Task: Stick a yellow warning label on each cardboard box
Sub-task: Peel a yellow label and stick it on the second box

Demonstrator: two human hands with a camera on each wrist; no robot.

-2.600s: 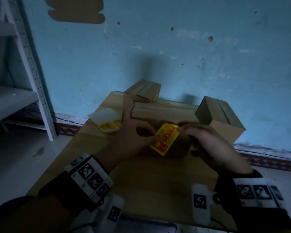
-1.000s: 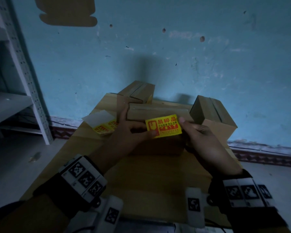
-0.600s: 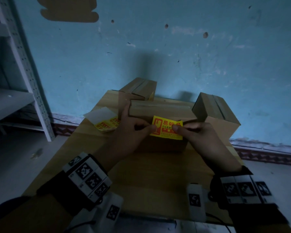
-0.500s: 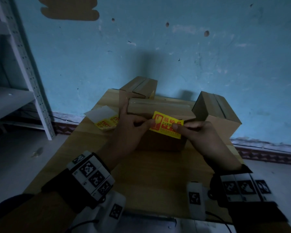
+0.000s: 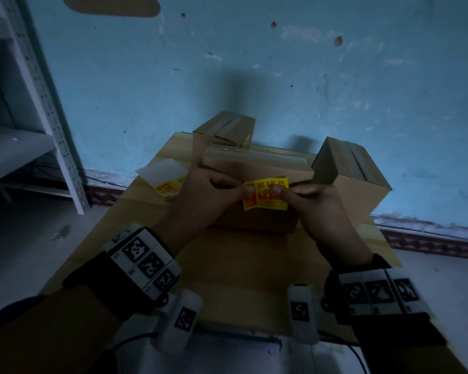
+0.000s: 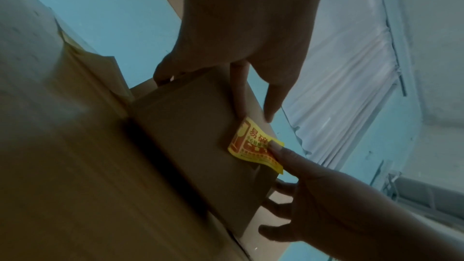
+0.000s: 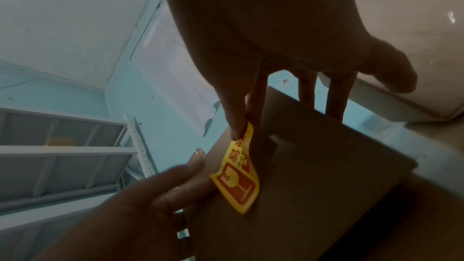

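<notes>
A yellow warning label point(image 5: 266, 195) with red print is held against the upper front of the middle cardboard box point(image 5: 254, 166). My left hand point(image 5: 245, 190) pinches its left end and my right hand point(image 5: 280, 190) pinches its right end. The label's lower left corner curls away from the cardboard. In the left wrist view the label point(image 6: 254, 145) lies at the box's point(image 6: 195, 136) edge under the right thumb. In the right wrist view the label point(image 7: 238, 178) bends off the box face point(image 7: 314, 186). Two more boxes stand behind, one left point(image 5: 224, 126) and one right point(image 5: 354, 168).
A backing sheet with more yellow labels point(image 5: 168, 183) lies on the wooden table point(image 5: 241, 271) left of the boxes. A blue wall stands right behind the table. A white metal shelf rack point(image 5: 49, 117) stands to the left. Bare tabletop lies in front of the middle box.
Both hands brought the label down from above the middle box to its front face and moved closer together on it. The boxes and label sheet stayed put.
</notes>
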